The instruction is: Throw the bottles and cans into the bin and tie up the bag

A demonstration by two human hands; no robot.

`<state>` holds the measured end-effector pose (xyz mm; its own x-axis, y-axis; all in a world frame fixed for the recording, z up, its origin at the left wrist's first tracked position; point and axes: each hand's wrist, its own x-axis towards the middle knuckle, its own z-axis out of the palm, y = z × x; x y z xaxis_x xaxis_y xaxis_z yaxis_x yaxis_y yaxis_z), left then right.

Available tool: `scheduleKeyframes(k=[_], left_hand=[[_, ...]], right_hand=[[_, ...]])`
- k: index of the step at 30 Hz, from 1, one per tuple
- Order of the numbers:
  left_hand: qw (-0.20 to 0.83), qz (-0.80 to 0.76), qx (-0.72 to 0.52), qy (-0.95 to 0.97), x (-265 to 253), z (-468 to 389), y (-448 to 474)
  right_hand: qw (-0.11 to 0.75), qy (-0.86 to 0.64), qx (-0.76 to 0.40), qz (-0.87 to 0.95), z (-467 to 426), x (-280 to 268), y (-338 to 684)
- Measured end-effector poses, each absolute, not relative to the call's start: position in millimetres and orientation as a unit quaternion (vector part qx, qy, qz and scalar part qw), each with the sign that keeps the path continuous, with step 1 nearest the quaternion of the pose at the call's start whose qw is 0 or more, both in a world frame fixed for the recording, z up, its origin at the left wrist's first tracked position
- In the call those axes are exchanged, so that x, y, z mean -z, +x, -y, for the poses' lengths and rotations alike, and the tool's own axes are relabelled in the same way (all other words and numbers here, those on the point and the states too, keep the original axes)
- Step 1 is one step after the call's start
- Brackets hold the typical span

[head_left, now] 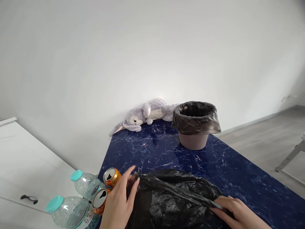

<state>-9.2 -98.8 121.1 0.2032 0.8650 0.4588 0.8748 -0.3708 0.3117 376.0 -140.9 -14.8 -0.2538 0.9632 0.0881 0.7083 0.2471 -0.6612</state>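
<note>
A black plastic garbage bag (176, 200) spreads across the near part of the blue marbled table (143, 146), its lower portion cut off by the frame. My left hand (121, 197) pinches the bag's rim at its left end between thumb and fingers. At the right end, my right hand (234, 210) grips the same rim, which runs stretched between the two hands. Close beside my left hand stand two opened orange drink cans (115, 179), the nearer one partly covered by that hand.
Two clear plastic bottles (73, 211) with turquoise caps stand at the left edge. Farther back is a small bin (193, 141) lined with a black bag. A grey plush rabbit (153, 111) lies against the wall. A white cabinet (28, 162) adjoins on the left.
</note>
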Motion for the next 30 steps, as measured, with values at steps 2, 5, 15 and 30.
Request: scheduleKeyframes(k=[2,5,15,30], left_hand=[[0.126,0.531,0.338,-0.767,-126,95,7],[0.166,0.441,0.330,-0.818,-116,104,35],[-0.102,0.399,0.046,-0.910,-42,93,68],[-0.075,0.480,0.072,-0.871,-4,70,67]], right_hand=[[0.254,-0.581,-0.293,0.716,131,16,371],[0.243,-0.591,-0.314,0.702,116,17,363],[0.215,-0.630,-0.173,0.726,89,38,347],[0.281,-0.491,0.104,0.818,100,13,280]])
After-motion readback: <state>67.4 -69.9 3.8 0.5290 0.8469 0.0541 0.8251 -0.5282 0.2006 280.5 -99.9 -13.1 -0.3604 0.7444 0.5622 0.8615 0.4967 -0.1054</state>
